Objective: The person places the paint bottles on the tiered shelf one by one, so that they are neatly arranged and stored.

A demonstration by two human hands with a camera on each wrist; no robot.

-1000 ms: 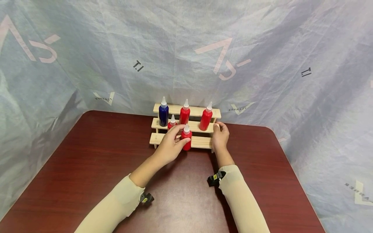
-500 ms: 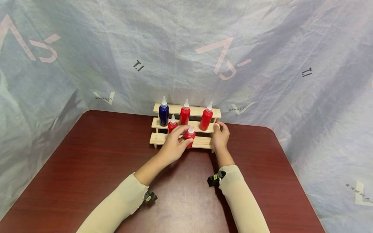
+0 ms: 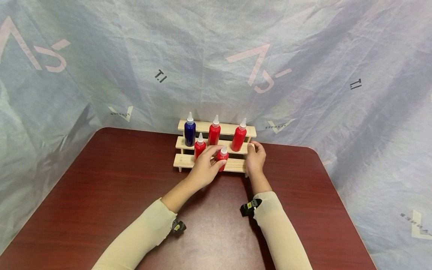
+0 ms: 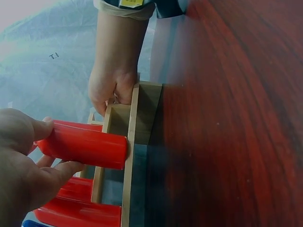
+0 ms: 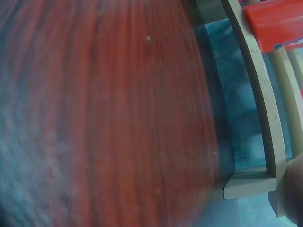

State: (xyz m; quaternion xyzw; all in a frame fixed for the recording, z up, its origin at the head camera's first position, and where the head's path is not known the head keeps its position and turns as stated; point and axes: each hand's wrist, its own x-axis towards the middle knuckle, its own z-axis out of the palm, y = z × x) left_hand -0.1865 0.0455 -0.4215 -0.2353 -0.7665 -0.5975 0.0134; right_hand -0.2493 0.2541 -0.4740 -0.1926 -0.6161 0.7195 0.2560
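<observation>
My left hand (image 3: 205, 168) holds a red squeeze bottle (image 3: 222, 156) with a white nozzle cap, pinched between thumb and fingers. In the left wrist view the base of this red bottle (image 4: 87, 146) is right at the lowest step of a three-step wooden rack (image 3: 236, 165). My right hand (image 3: 255, 159) grips the rack's right end. To the left on the lowest step stands another red bottle (image 3: 199, 147), partly behind my left hand. On the middle step are a blue bottle (image 3: 190, 134) at left, a red bottle (image 3: 214, 134) mid-step and a red bottle (image 3: 239, 138) at right.
The rack stands near the back edge of a dark red wooden table (image 3: 111, 187). Grey printed cloth (image 3: 202, 56) hangs behind the table and along its sides. Black wrist cameras are strapped at both cream sleeves (image 3: 281, 228).
My left hand has moved right along the lowest step with the red bottle, uncovering more of the other red bottle there. The right hand has stayed on the rack's end.
</observation>
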